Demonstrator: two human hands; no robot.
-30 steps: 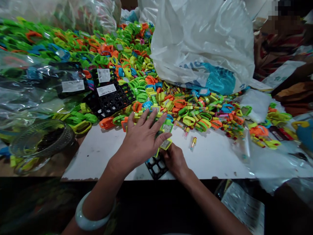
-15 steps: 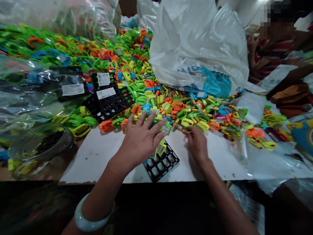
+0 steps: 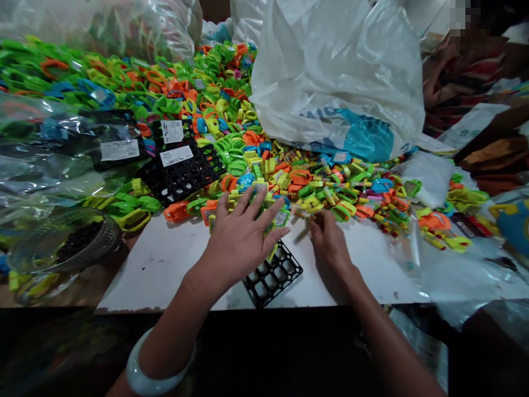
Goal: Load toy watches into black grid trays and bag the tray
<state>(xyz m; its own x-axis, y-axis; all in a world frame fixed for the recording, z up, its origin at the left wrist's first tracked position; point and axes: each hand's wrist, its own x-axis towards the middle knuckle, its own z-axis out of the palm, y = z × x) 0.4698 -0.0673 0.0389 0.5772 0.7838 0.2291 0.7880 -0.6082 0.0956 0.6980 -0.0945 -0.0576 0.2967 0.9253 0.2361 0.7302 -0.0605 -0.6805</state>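
Observation:
My left hand [image 3: 237, 240] lies palm down with its fingers spread over several bright plastic toy watches. A green one with a printed square face [image 3: 281, 218] shows past its fingertips. Partly under that hand is a black plastic grid tray [image 3: 276, 275] with square holes; its upper left part is hidden. To the right, my right hand [image 3: 330, 240] is closed in a pinch at the near edge of the pile. A small yellow-and-clear tube [image 3: 305, 213], somewhat blurred, sticks out left from its fingertips.
A large heap of coloured toy watches [image 3: 173, 82] covers the back left. Black grid trays with white labels [image 3: 177, 156] lie on it. A big white plastic bag [image 3: 334, 71] stands behind loose small tubes. A glass bowl [image 3: 61, 242] is at left. Another person [image 3: 467, 71] sits at back right.
My right hand has shifted slightly left and turned, and the tube at its fingertips points further left. My left hand stays spread in nearly the same place. The view has moved a little.

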